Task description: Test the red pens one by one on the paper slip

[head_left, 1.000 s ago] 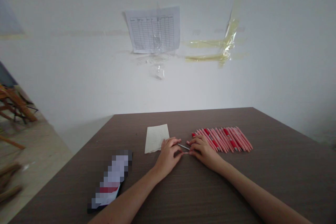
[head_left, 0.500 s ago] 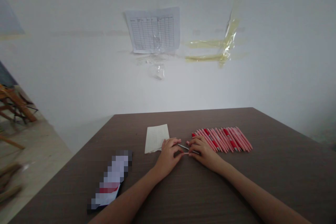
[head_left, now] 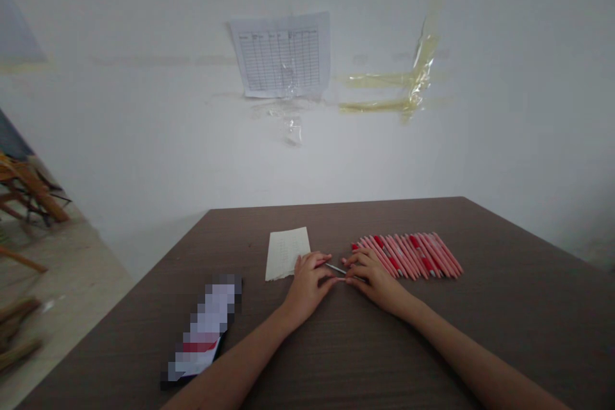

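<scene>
My left hand (head_left: 307, 282) rests low over the table, fingers curled together around slim pen parts. Facing it, my right hand (head_left: 372, 275) is closed in a similar pinch. A thin grey rod (head_left: 335, 268), like a pen, runs between the two hands. Closer to me, a thin pink piece (head_left: 341, 279) spans the gap between the thumbs; most of it is covered by fingers. Just right of my right hand lies a row of several pink and red pens (head_left: 413, 256), side by side and slanted. A cream paper sheet (head_left: 287, 250) with faint writing lies partly behind my left hand.
The brown table (head_left: 384, 359) stands against a white wall. On its left side lies a long pixelated pack (head_left: 206, 327), beside my left forearm. A printed chart (head_left: 283, 54) and yellowish tape (head_left: 379, 106) stick to the wall. Wooden furniture (head_left: 33, 186) stands beyond the table at left.
Almost nothing differs. My fingers have shifted very slightly around the pen parts, and the pens and paper lie as before.
</scene>
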A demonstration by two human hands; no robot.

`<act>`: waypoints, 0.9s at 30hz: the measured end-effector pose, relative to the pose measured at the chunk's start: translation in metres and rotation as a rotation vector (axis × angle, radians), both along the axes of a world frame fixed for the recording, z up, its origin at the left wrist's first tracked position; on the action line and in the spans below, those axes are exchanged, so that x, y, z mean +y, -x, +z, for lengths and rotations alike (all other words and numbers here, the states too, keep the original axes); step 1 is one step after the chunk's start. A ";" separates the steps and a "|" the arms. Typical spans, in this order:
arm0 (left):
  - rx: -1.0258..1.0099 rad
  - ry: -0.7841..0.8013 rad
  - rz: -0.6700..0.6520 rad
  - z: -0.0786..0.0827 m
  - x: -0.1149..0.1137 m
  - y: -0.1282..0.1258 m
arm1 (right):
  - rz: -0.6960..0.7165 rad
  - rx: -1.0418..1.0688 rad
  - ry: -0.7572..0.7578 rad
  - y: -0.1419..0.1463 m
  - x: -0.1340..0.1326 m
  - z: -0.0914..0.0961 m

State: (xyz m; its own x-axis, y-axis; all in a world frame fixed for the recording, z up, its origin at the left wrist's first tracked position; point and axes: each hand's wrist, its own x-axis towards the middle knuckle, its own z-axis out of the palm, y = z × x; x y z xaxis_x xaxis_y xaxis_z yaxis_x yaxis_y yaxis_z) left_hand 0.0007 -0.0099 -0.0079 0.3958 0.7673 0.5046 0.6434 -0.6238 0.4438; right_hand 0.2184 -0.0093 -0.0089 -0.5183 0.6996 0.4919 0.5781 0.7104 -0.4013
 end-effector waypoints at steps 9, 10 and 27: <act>-0.015 -0.001 0.002 0.002 -0.002 -0.001 | -0.002 -0.022 0.032 0.001 -0.001 0.001; -0.019 -0.003 0.003 0.002 -0.002 -0.002 | -0.003 -0.024 0.031 0.001 -0.001 0.001; -0.053 -0.051 0.002 0.009 -0.005 -0.001 | -0.036 -0.022 -0.023 -0.002 -0.004 0.009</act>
State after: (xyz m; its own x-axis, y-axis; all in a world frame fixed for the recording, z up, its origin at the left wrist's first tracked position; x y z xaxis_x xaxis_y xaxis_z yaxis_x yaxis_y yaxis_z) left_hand 0.0018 -0.0149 0.0008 0.3665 0.7408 0.5630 0.6210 -0.6453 0.4449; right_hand 0.2205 -0.0128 0.0003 -0.5039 0.7065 0.4969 0.6120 0.6980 -0.3718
